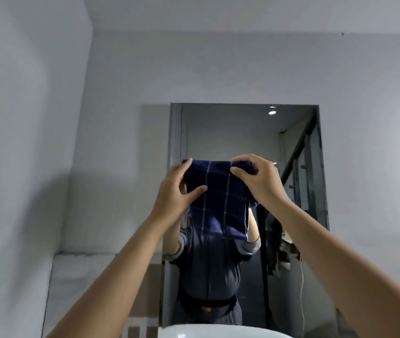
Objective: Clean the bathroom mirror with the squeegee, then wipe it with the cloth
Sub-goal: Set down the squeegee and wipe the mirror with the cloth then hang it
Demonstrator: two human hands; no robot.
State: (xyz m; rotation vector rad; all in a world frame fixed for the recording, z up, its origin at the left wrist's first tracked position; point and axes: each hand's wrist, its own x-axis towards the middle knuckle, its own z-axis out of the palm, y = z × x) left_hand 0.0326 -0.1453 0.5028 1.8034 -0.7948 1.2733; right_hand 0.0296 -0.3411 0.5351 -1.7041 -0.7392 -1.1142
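A dark blue cloth point(218, 201) with thin white check lines hangs folded in front of the bathroom mirror point(238, 132). My left hand point(175, 191) pinches its upper left edge between thumb and fingers. My right hand point(257, 178) grips its upper right corner from above. Both arms are raised at head height. The mirror is a tall frameless pane on the wall; it reflects a person in a grey shirt behind the cloth and a doorway with a stair rail. No squeegee is in view.
A white basin rim point(218, 331) shows at the bottom centre, below the mirror. Plain grey walls surround the mirror, with a corner at the left. A white ledge point(84, 258) runs along the lower left wall.
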